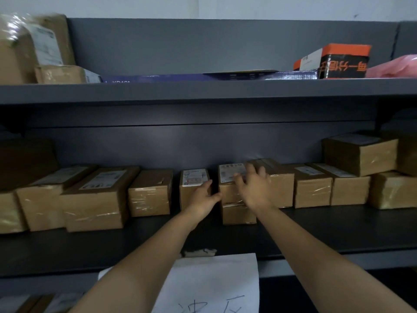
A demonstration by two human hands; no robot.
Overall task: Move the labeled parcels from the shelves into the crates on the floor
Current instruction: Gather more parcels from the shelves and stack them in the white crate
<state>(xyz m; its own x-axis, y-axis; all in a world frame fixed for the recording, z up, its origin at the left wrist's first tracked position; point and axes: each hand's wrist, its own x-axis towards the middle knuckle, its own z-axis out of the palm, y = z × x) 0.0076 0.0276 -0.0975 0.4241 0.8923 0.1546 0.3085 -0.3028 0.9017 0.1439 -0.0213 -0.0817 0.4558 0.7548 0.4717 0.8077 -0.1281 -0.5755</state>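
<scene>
A person's bare arms reach into the middle tier of a dark grey metal shelf (pixel 316 229), where a row of taped brown cardboard parcels lines the back. The left hand (pixel 206 196) lies against the front right edge of a small brown labelled parcel (pixel 191 180), fingers fairly straight and gripping nothing, the thumb at the narrow gap beside it. The right hand (pixel 256 190) is spread, fingers apart, over the top of a second labelled brown parcel (pixel 228 175), which sits stacked on a lower, shorter brown box (pixel 239 214).

The two parcels stand close side by side, hemmed in by neighbours. A plain taped brown box (pixel 150 193) stands just left of the first, and a wider brown box (pixel 282 188) presses against the right side of the stack, partly behind the right hand. Further right, a larger brown carton (pixel 361 154) rests on top of other boxes.

On the upper grey shelf (pixel 203 90) are an orange-and-black printed box (pixel 338 62), a pink plastic bag (pixel 397 66), a flat dark blue carton (pixel 158 78) and tape-wrapped brown packages (pixel 29 48) at the left end. A white sheet of paper with handwritten characters (pixel 214 283) hangs over the shelf's front edge, between the forearms.
</scene>
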